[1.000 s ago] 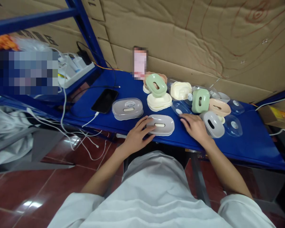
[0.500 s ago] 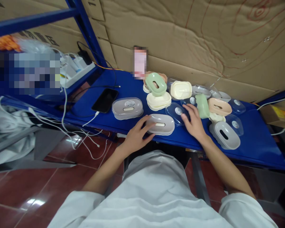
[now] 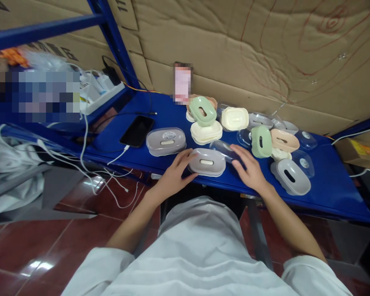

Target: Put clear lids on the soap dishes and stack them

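Observation:
My left hand [image 3: 174,176] rests on the blue shelf [image 3: 172,115], fingers touching the left end of a grey soap-dish base [image 3: 207,162] with a slot in its middle. My right hand [image 3: 249,169] holds a clear plastic lid [image 3: 222,149], tilted, just right of and above that grey base. A closed grey dish with a clear lid [image 3: 166,141] sits to the left.
Behind lie cream [image 3: 234,118], green [image 3: 202,111] [image 3: 260,141], peach [image 3: 284,139] and grey [image 3: 290,176] dish parts and several clear lids. A black phone [image 3: 137,130] with a white cable lies at left. Cardboard lines the back wall. A power strip [image 3: 101,91] sits on the left shelf.
My right hand drew back from the pile toward the grey base, lifting a clear lid with it. The left hand stayed at the base.

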A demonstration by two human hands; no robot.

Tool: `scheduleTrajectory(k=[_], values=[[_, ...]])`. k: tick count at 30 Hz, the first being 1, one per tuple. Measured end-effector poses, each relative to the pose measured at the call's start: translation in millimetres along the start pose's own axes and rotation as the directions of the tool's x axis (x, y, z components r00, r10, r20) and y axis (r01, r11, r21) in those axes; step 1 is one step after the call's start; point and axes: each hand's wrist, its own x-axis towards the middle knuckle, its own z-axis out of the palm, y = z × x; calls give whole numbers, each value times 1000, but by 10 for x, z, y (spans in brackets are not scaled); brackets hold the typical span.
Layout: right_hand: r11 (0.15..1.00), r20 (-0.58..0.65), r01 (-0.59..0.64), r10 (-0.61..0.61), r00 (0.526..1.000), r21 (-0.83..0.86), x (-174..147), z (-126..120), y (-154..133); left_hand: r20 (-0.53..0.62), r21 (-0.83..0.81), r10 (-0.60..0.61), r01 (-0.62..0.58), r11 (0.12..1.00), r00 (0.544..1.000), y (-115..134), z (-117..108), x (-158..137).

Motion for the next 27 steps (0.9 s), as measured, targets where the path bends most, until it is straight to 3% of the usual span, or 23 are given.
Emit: scheduleTrajectory(k=[4,8,19,23,25,27], values=[[963,233,269,-257,938,-20,130,176,-263,2,-37,-37,37,999,999,-9,-13,28],[917,278,391,-355,892,-82,270,259,-411,-22,-54,-42,40,998,999,-29,-14,20],[912,287,392,-346,893,-119,265,291,-344,-16,-11,-35,35,999,999,-80,35,-19],[906,232,398,-360,903,-142,232,334,-353,-117,216,-20,45,975,993,-173,-202,-101],[912,212,381,-346,914,-154,217,352,-362,-216,388,-23,107,915,976,-242,-404,-84],[919,206,363,-330,921,-151,216,355,-373,-232,510,-36,153,847,972,-324,-598,19]])
